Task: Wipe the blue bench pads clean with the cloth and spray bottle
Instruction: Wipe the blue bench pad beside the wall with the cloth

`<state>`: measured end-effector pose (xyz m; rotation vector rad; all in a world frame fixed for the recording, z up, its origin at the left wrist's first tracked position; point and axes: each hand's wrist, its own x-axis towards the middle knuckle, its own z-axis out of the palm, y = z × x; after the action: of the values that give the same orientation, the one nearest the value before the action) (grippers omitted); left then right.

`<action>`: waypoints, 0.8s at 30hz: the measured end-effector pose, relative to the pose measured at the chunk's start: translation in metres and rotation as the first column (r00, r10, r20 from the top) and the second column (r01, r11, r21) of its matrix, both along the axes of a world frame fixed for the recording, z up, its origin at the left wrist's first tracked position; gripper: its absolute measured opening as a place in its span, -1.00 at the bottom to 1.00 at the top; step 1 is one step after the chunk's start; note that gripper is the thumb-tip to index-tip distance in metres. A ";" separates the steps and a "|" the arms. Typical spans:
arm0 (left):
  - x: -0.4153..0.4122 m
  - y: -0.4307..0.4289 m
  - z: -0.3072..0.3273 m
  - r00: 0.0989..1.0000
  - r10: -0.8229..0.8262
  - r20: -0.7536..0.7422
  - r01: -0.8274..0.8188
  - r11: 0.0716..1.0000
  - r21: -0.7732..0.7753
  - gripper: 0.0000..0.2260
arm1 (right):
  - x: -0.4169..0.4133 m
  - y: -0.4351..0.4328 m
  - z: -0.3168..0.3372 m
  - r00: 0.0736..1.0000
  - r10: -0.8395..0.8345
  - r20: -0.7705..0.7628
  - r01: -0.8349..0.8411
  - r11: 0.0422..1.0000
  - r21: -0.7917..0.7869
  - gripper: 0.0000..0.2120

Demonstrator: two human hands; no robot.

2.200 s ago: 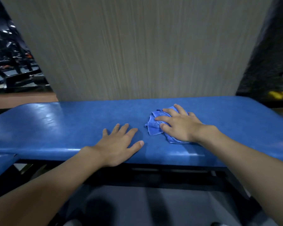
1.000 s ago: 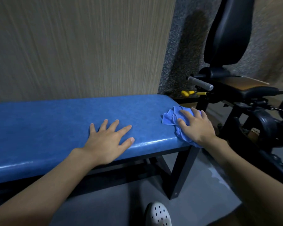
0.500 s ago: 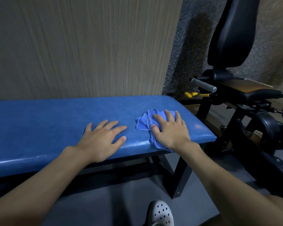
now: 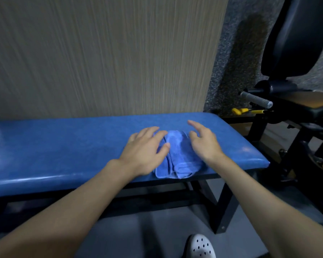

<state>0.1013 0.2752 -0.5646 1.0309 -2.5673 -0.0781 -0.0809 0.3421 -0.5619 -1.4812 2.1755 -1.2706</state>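
Note:
A long blue bench pad (image 4: 63, 146) runs across the view in front of a wood-grain wall. A crumpled blue cloth (image 4: 179, 157) lies on the pad near its right end, drooping slightly over the front edge. My left hand (image 4: 144, 153) lies on the cloth's left side with fingers spread flat. My right hand (image 4: 203, 142) hovers just right of the cloth, fingers relaxed and lifted off it. No spray bottle is in view.
A black gym machine (image 4: 296, 53) with a tall back pad, a grey handle (image 4: 255, 99) and a yellow pin (image 4: 239, 111) stands close to the bench's right end. The bench's black leg (image 4: 226, 207) and my white perforated shoe (image 4: 199, 246) are below on grey floor.
My right hand has lifted off the cloth and shifted right. My left hand has slid right onto the cloth's left side. The cloth now lies between both hands.

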 end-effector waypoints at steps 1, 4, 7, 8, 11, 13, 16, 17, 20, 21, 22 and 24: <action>-0.017 0.004 0.001 0.999 -0.009 0.037 0.009 1.000 0.002 -0.45 | -0.010 0.006 -0.003 0.999 -0.029 -0.033 0.030 0.999 0.042 -0.58; -0.055 0.015 -0.009 0.990 0.006 0.143 -0.021 0.994 0.108 -0.40 | -0.027 0.017 -0.018 0.998 -0.019 -0.066 0.027 0.991 0.128 -0.60; -0.058 0.013 -0.026 0.981 0.049 0.185 -0.064 0.995 0.075 -0.36 | -0.029 0.019 -0.026 0.990 -0.013 -0.141 0.034 0.988 0.149 -0.62; -0.054 0.010 -0.028 0.983 0.053 0.176 -0.064 0.996 0.058 -0.36 | -0.029 0.018 -0.026 0.984 -0.010 -0.181 0.038 0.988 0.151 -0.62; -0.037 0.004 -0.027 0.988 0.052 0.148 -0.061 0.997 0.054 -0.30 | -0.022 0.012 -0.023 0.960 -0.003 -0.279 0.050 0.985 0.164 -0.63; -0.022 0.001 -0.027 0.988 0.076 0.131 -0.083 0.995 0.049 -0.23 | -0.015 0.006 -0.022 0.948 0.028 -0.318 0.029 0.984 0.175 -0.65; 0.006 -0.007 -0.027 0.987 0.120 0.105 -0.125 0.991 0.044 -0.21 | -0.004 -0.005 -0.027 0.911 0.109 -0.397 -0.023 0.976 0.215 -0.67; 0.017 -0.009 -0.026 0.985 0.135 0.105 -0.140 0.989 0.045 -0.21 | 0.000 -0.008 -0.029 0.896 0.123 -0.426 -0.024 0.973 0.231 -0.68; 0.053 -0.016 -0.022 0.969 0.195 0.150 -0.204 0.978 0.044 -0.18 | 0.008 -0.013 -0.034 0.865 0.127 -0.486 0.007 0.964 0.264 -0.67; 0.062 -0.016 -0.020 0.962 0.218 0.165 -0.229 0.972 0.045 -0.17 | 0.012 -0.014 -0.035 0.853 0.134 -0.504 0.009 0.962 0.272 -0.66; 0.067 -0.017 -0.018 0.954 0.244 0.176 -0.255 0.966 0.044 -0.19 | 0.016 -0.015 -0.034 0.844 0.148 -0.516 -0.001 0.962 0.274 -0.65; 0.064 -0.016 -0.015 0.941 0.285 0.180 -0.300 0.952 0.064 -0.30 | 0.028 -0.019 -0.033 0.831 0.183 -0.525 -0.048 0.964 0.261 -0.65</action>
<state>0.1650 0.2590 -0.5800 1.5033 -2.5437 -0.0302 -0.0525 0.3232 -0.5949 -2.0146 2.4010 -0.5482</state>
